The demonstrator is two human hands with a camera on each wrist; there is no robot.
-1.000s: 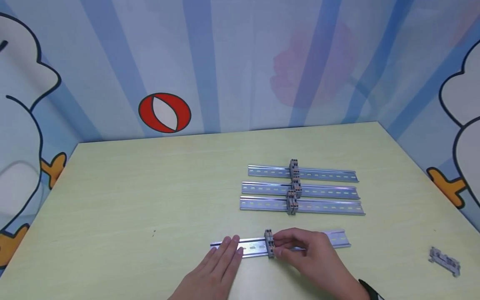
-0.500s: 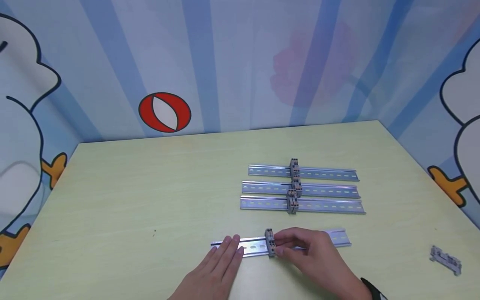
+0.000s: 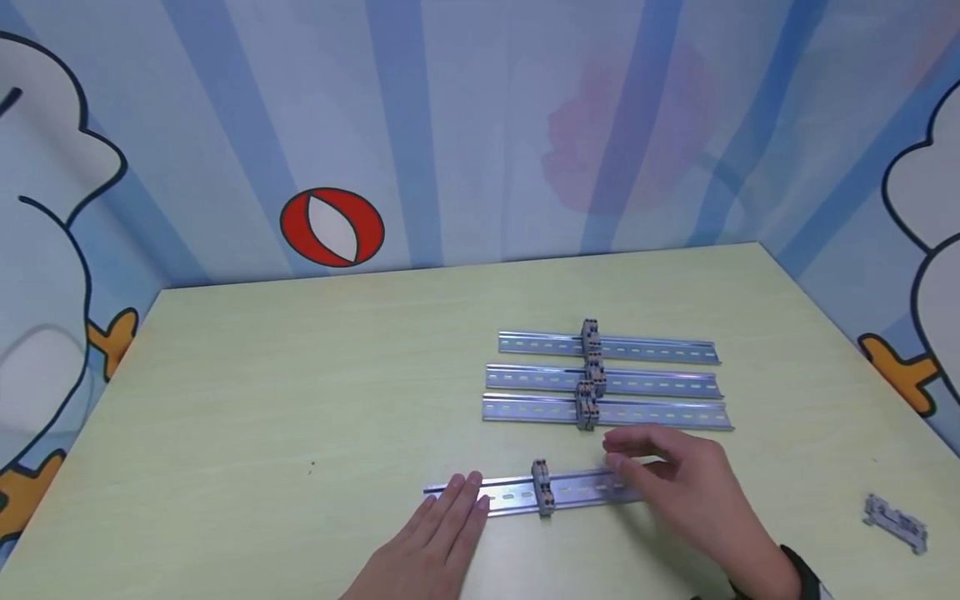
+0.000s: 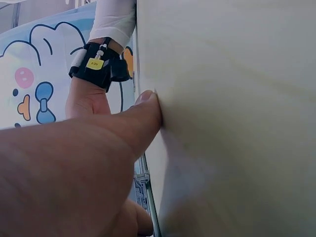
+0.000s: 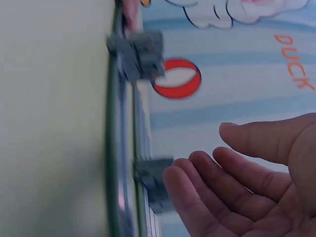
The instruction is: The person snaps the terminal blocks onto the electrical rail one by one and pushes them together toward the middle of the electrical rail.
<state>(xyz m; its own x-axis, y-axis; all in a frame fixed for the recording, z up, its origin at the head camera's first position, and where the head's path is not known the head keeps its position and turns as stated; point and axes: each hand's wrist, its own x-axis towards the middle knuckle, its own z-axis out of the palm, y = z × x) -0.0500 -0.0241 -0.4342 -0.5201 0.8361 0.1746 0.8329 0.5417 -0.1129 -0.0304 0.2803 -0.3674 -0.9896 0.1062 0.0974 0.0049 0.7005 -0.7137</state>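
Observation:
A slotted metal DIN rail (image 3: 577, 489) lies near the front of the table, with grey terminal blocks (image 3: 542, 487) standing across its middle. My left hand (image 3: 431, 537) rests on the rail's left end with its fingers straight and together. Over the rail's right part hovers my right hand (image 3: 678, 487), its fingers loosely bent and holding nothing. In the right wrist view the right hand (image 5: 247, 192) has its thumb apart from its fingers, away from the blurred blocks (image 5: 140, 55). The left wrist view shows the left thumb (image 4: 148, 111) against the tabletop; most of that rail is hidden there.
Behind the front rail lie three more DIN rails (image 3: 660, 414), parallel, each bearing grey terminal blocks (image 3: 587, 406) near the middle. A loose grey terminal block (image 3: 895, 523) lies on its side at the right of the table (image 3: 300, 375). Printed cloth walls stand at the back and sides.
My right hand has let go of the terminal blocks on the front rail and moved right and up from them. The left hand stays on the rail.

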